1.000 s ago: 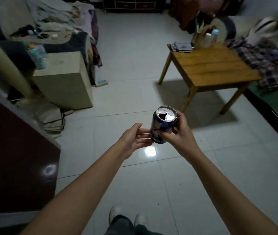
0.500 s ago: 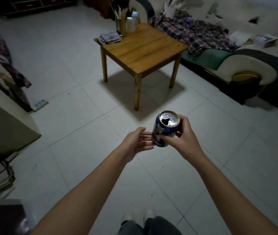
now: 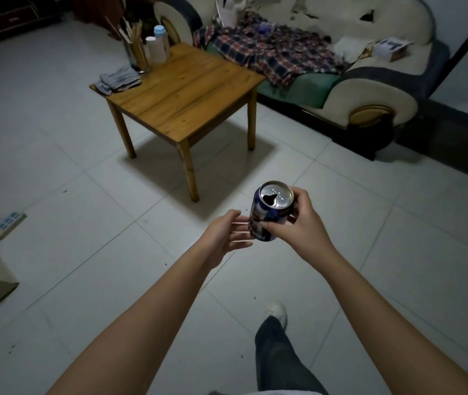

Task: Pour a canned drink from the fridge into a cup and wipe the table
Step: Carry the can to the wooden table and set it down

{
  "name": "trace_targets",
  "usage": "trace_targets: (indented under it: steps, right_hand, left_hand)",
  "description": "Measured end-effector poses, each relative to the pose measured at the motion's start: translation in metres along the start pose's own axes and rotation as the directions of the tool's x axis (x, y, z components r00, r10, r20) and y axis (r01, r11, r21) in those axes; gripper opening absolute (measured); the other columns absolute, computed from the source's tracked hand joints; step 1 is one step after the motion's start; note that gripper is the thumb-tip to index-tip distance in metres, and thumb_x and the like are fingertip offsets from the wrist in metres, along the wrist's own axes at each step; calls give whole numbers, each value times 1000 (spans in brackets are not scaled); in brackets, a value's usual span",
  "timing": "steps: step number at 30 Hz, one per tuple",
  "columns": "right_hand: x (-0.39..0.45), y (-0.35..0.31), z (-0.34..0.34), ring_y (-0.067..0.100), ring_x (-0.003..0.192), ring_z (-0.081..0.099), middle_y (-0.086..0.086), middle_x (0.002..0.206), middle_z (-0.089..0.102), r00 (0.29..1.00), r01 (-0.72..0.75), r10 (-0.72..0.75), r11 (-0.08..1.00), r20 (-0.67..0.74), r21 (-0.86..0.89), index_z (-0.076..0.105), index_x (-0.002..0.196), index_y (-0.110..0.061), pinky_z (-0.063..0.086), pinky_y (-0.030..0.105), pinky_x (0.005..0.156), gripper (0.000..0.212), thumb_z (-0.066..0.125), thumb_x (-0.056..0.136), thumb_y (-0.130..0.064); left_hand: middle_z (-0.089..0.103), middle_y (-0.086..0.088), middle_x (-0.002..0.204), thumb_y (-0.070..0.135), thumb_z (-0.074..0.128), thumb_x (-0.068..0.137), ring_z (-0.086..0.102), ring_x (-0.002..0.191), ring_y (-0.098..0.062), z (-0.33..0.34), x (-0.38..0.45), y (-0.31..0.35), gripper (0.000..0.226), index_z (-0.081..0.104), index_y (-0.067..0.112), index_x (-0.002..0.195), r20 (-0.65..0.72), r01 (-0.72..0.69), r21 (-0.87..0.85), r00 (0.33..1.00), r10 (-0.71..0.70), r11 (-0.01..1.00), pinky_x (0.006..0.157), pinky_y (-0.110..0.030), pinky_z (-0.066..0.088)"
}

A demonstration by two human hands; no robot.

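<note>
gripping opened can [image 3: 270, 212]: right hand [image 3: 298, 223]; left hand [image 3: 223, 238] open beside.

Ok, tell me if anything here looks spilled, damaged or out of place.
No spill shows. The can, already open, is upright in the right hand, the left hand open beside it. The sofa has torn patches along its backrest and a plaid cloth rumpled across the seat. On the table, the grey cloth overhangs a corner.

can [image 3: 270, 215]: metal, shiny bare top, glossy printed side | table [image 3: 181, 95] beyond the grip: varnished wooden planks, smooth sheen | rag [image 3: 118, 79]: soft matt cloth | floor [image 3: 369, 223] beneath: glossy smooth tiles
</note>
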State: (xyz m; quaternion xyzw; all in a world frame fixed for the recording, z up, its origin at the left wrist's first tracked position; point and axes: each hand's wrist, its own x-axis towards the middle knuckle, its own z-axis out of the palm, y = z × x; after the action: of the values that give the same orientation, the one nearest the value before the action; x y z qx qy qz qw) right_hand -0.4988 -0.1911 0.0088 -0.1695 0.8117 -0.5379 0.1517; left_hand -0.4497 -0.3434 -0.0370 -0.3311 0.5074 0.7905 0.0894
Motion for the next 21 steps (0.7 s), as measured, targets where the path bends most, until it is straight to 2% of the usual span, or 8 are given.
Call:
trace_targets:
  steps: [11, 16, 21]
  right_hand:
    - [155, 14, -91, 9, 103, 54, -12, 108, 55, 998, 15, -15, 1000, 64, -5, 40, 118, -25, 44, 18, 82, 64, 78, 68, -15]
    - [218, 19, -110, 8, 105, 51, -12, 111, 51, 995, 10, -10, 1000, 95, -5, 38, 122, -23, 41, 7, 75, 67, 78, 69, -14]
    - [287, 25, -116, 6, 105, 48, -13, 111, 49, 993, 2, -1, 1000, 117, -8, 37, 123, -23, 40, 7, 74, 67, 77, 70, -14]
  left_hand:
    - [65, -11, 83, 25, 39, 94, 65, 74, -24, 95, 125, 80, 30, 61, 5, 94, -93, -23, 10, 995, 23, 1000, 78, -40, 54]
    - [65, -13, 86, 26, 38, 94, 65, 77, -24, 113, 175, 112, 32, 62, 4, 99, -111, -27, 19, 993, 29, 999, 79, -40, 54]
    - [65, -13, 84, 27, 38, 95, 65, 74, -22, 119, 230, 152, 33, 61, 3, 102, -115, -31, 43, 993, 36, 999, 74, -37, 55]
